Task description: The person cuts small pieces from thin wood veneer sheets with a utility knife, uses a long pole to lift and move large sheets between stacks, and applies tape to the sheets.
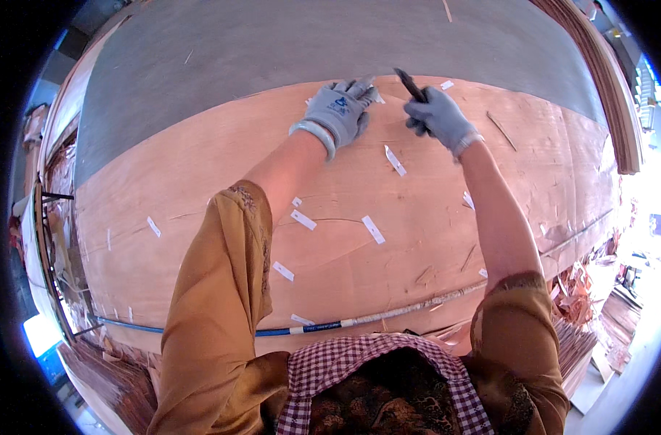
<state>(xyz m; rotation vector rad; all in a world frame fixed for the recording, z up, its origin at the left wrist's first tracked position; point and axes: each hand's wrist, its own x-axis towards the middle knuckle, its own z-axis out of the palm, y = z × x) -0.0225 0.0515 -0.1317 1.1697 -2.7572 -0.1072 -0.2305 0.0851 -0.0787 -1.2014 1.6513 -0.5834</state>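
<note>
A thin reddish-tan veneer sheet (323,254) lies across the work surface, with several short white tape strips (372,229) stuck on it. My left hand (337,112), in a grey glove, rests on its far part, fingers stretched toward the sheet's edge. Beside those fingertips is a small white strip (379,97). To the right, my gloved right hand (440,119) is closed around a black knife-like tool (410,85), whose end points up and left, past the sheet's far edge. Whether it touches the surface I cannot tell.
A grey panel (345,40) extends beyond the veneer. Along the near edge runs a blue-and-white rod (323,326). Thin splinters (501,131) lie on the sheet at right. Stacked veneer (617,94) stands at far right, and torn scraps (575,293) hang at near right.
</note>
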